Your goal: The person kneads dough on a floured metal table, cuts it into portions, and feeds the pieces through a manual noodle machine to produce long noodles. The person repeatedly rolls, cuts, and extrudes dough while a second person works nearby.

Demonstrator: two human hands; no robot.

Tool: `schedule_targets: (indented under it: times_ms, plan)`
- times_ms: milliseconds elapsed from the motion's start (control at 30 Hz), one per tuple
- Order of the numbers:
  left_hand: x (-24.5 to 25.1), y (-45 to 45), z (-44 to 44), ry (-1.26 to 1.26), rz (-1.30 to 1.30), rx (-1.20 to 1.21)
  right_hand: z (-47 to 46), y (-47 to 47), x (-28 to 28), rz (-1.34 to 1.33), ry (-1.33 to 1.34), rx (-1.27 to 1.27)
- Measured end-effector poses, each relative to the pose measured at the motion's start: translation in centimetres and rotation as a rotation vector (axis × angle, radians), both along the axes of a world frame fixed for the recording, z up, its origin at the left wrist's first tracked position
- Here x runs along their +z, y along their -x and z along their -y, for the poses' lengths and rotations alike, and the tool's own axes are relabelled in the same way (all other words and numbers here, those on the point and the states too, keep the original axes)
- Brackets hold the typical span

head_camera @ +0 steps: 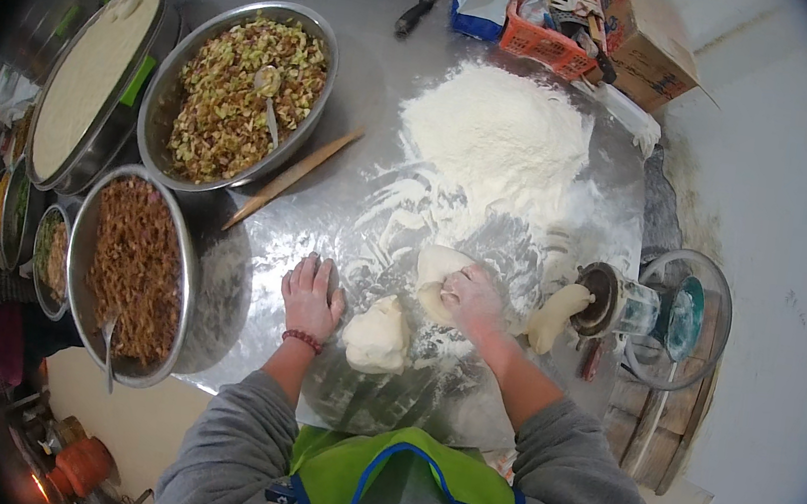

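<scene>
My left hand lies palm down on the steel table, fingers apart, with a beaded bracelet at the wrist. Just right of it sits a lump of white dough. My right hand, dusted with flour, presses with curled fingers on a flattened piece of dough, holding its near part; the palm side is hidden. Beyond that dough spreads a heap of white flour. At the right, a thick dough strip reaches from the round metal mouth of a machine down to the table.
Left stand steel basins of chopped vegetable filling, brown filling and pale dough. A pointed wooden stick lies beside them. Farther back are a black-handled tool, an orange basket and a cardboard box. A wheel stands right.
</scene>
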State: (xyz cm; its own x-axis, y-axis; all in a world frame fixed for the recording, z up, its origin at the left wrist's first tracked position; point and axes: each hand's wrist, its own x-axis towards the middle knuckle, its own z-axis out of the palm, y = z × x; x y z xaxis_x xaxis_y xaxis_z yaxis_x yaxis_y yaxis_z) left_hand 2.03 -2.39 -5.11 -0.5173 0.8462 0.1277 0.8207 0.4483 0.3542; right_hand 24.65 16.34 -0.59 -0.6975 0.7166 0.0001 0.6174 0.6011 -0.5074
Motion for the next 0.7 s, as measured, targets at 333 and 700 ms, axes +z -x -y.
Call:
schedule_targets:
  times_ms: [333, 700]
  plan:
    - [0.0, -0.1, 0.1, -0.002, -0.010, -0.009, 1.0, -6.2, 4.1, -0.249, 0.143, -0.290]
    - [-0.4, -0.1, 0.3, 0.007, -0.019, -0.013, 4.7, -26.3, 15.0, 0.470, -0.612, -0.476]
